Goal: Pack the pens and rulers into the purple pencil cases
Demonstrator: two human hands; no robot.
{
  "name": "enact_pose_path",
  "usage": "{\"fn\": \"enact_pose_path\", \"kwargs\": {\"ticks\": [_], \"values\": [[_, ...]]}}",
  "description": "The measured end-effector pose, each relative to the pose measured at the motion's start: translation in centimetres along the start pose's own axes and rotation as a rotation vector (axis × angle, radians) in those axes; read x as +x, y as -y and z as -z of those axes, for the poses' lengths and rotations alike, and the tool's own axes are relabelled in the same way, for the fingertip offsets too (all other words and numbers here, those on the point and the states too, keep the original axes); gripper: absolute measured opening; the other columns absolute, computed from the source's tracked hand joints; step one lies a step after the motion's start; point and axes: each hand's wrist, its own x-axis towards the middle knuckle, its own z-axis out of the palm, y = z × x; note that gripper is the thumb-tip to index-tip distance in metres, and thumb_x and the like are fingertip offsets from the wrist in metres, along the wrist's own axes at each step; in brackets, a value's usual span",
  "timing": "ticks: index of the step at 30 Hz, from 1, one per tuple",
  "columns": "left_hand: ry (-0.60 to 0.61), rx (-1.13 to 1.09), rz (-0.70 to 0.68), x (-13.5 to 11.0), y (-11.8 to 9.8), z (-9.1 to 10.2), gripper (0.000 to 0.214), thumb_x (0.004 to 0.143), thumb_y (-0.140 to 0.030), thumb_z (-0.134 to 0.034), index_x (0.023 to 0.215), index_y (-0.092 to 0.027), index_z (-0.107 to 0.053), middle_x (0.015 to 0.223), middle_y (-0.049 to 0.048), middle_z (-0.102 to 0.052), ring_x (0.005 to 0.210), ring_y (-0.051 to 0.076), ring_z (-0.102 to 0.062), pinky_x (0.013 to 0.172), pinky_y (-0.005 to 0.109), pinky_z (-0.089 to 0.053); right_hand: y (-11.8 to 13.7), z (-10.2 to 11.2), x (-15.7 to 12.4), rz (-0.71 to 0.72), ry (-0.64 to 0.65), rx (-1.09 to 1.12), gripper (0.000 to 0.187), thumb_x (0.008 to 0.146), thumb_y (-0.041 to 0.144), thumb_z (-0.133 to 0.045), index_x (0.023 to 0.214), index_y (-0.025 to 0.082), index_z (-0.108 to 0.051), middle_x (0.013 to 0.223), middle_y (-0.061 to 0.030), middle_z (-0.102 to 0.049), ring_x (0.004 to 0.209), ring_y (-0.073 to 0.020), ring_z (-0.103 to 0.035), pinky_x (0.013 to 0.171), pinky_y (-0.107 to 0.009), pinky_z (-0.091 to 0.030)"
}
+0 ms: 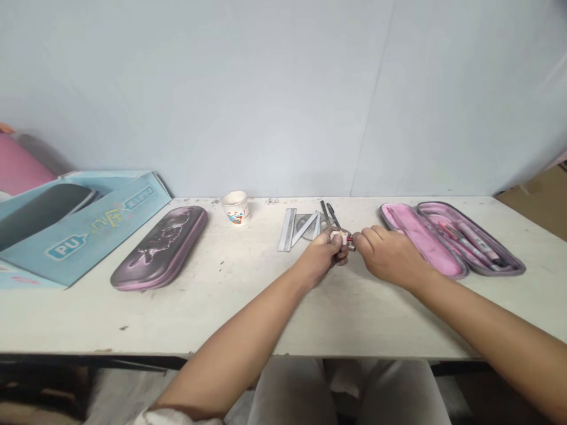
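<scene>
My left hand [321, 257] is closed around a small pen-like stationery item [342, 238] with a pale decorated top and a red section. My right hand [385, 252] comes in from the other side, its fingertips meeting the item's red and metal end. The hands partly hide the item, so its exact form is hard to tell. Just behind my hands lie a metal ruler [287, 230], a clear set square [308, 227] and a pair of dark pens [330, 215].
An open pencil case with pink lining [447, 239] holding several pens lies right of my hands. A closed purple-pink pencil case [159, 248] and a printed paper cup [235, 208] stand to the left. A flattened blue box [84, 227] overhangs the table's far left.
</scene>
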Motion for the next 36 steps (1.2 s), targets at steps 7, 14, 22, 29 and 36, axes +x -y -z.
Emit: {"fn": "enact_pose_path", "kwargs": {"ticks": [7,14,22,29,36], "values": [[0.051,0.494,-0.127,-1.0,-1.1,0.6,0.014,0.084,-0.032,-0.049,0.09,-0.019,-0.046,0.068,-0.0019,-0.046,0.055,0.008,-0.037,0.054,0.023,-0.032,-0.3,-0.4,0.6,-0.484,0.433,1.176,0.029,0.083,0.045,-0.034,0.066,0.021,-0.039,0.051,0.0054,-0.029,0.043,-0.0086,-0.022,0.042,-0.023,-0.017],[0.01,0.391,-0.099,0.1,0.1,0.9,0.012,0.085,-0.029,-0.047,0.089,-0.018,-0.044,0.068,-0.0021,-0.046,0.054,0.008,-0.038,0.053,0.022,-0.033,-0.4,-0.5,0.7,-0.475,0.296,0.869,0.028,0.086,0.04,-0.031,0.075,0.018,-0.046,0.056,0.0022,-0.038,0.047,-0.01,-0.031,0.045,-0.023,-0.02],[-0.017,0.193,-0.099,0.0,-0.2,0.9,0.016,0.083,-0.033,-0.05,0.087,-0.019,-0.043,0.062,-0.0047,-0.04,0.053,0.007,-0.038,0.053,0.021,-0.035,0.2,-0.9,0.5,-0.07,0.027,0.113,0.02,0.083,0.019,-0.033,0.081,0.016,-0.053,0.07,-0.0069,-0.055,0.064,-0.0164,-0.048,0.052,-0.027,-0.023],[0.027,0.566,-0.151,-0.2,-0.3,1.7,0.014,0.087,-0.031,-0.041,0.094,-0.019,-0.043,0.067,-0.0032,-0.046,0.056,0.008,-0.043,0.054,0.021,-0.036,-0.7,-1.4,1.6,-0.485,0.459,1.296,0.027,0.083,0.043,-0.032,0.069,0.021,-0.039,0.049,0.0088,-0.019,0.04,-0.0079,-0.015,0.04,-0.022,-0.014],[-0.06,0.276,-0.102,0.4,0.4,1.4,0.014,0.085,-0.031,-0.045,0.09,-0.019,-0.042,0.062,-0.005,-0.041,0.052,0.007,-0.039,0.054,0.022,-0.038,0.6,-1.6,1.0,-0.178,0.005,0.27,0.018,0.083,0.022,-0.036,0.079,0.016,-0.053,0.077,-0.009,-0.058,0.07,-0.0169,-0.05,0.054,-0.027,-0.025]]}}
